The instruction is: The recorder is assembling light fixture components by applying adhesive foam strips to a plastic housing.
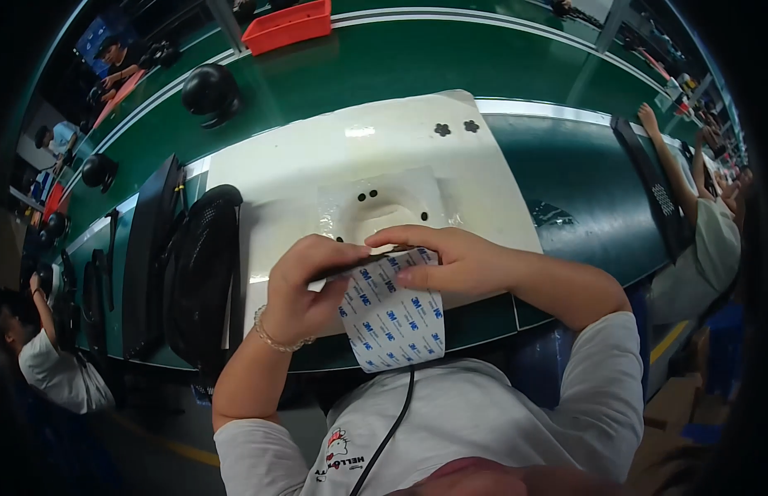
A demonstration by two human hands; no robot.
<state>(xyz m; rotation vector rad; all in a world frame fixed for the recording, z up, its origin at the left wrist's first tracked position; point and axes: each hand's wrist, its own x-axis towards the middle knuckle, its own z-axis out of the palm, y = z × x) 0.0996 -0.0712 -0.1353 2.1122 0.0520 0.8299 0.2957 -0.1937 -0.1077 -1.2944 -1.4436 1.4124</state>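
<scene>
Your left hand (305,277) and right hand (458,260) are covering the far edge of the blue-printed white sheet (396,318) and hiding most of the thin dark piece (357,267) there, leaving its shape unclear. They are also blocking the near part of the white moulded form (400,186). The black cable (398,417) is running out of view at the near edge. On the left, shadow is obscuring a co-worker (57,368); at far right, small items (682,103) are blurring beyond recognition.
</scene>
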